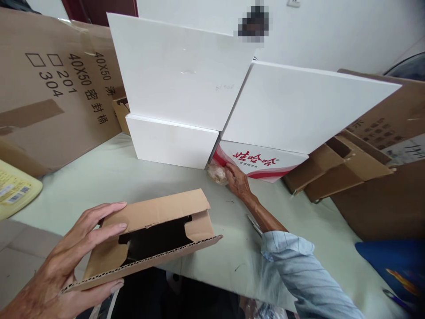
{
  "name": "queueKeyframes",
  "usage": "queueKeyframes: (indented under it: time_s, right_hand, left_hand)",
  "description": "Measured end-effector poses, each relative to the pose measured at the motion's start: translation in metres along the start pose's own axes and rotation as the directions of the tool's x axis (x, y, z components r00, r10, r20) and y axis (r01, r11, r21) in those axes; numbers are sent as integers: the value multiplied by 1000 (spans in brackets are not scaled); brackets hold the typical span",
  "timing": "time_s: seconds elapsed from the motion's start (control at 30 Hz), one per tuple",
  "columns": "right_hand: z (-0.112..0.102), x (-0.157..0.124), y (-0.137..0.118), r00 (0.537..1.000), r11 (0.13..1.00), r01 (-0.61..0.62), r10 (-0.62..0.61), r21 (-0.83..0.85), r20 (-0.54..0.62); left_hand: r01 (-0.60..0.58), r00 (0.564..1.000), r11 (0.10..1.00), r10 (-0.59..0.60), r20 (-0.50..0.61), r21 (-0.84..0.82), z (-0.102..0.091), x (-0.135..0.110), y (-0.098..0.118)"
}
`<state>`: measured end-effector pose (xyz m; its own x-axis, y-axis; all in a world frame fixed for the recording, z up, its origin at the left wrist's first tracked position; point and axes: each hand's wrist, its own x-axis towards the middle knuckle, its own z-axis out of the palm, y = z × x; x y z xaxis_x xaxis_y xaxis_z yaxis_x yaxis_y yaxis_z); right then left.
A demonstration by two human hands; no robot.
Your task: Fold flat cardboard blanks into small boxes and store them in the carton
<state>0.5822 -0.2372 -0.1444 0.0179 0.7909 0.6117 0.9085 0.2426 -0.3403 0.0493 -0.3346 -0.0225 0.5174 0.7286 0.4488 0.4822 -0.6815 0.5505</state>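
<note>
My left hand grips a small brown cardboard box, its thumb below and fingers on top. The box is tilted over the table's near edge, with flaps spread and a dark inside showing. Farther off, my right hand has its fingers closed on what looks like a roll of clear tape. That roll rests on the table in front of a white carton with red lettering. Beside my right forearm lies a thin metallic object, partly hidden by the sleeve.
White panels or boxes stand stacked at the back of the green-covered table. Large brown cartons rise at the left, with folded cardboard at the right. A yellow container and a blue item sit at the sides.
</note>
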Motion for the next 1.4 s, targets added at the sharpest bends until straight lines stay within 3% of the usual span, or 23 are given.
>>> queueKeyframes:
  time_s: [0.27,0.6,0.77,0.97,1.1,1.23,1.33,1.4]
  right_hand:
    - [-2,1,-9,1000,1000,14,-14,-2,-22]
    - [1,-23,-21,990,978,-12,40,-206,135]
    - [-1,-25,-21,974,969,-14,69,-246,214]
    - [-7,-16,-25,976,973,-42,90,-229,200]
    - [-36,-18,-68,998,996,-30,34,-79,53]
    - [-93,-27,-155,988,977,129,-112,172,-107]
    - [-131,-38,-214,961,934,274,-260,230,-91]
    - [-145,-44,-239,933,900,352,-358,257,-27]
  left_hand:
    - [20,1000,1000,-20,15,7,-1,-1,-2]
    - [-15,999,1000,14,49,10,-1,-2,-5]
    - [-69,996,998,69,48,-9,0,3,-5]
    - [-155,987,988,156,31,-14,0,8,-9]
    - [-167,985,986,168,41,-28,-2,8,-8]
    - [-184,982,982,186,42,-42,-1,8,-4]
    - [-207,977,976,209,41,-62,0,6,0]
    - [-231,970,968,236,51,-95,2,5,5]
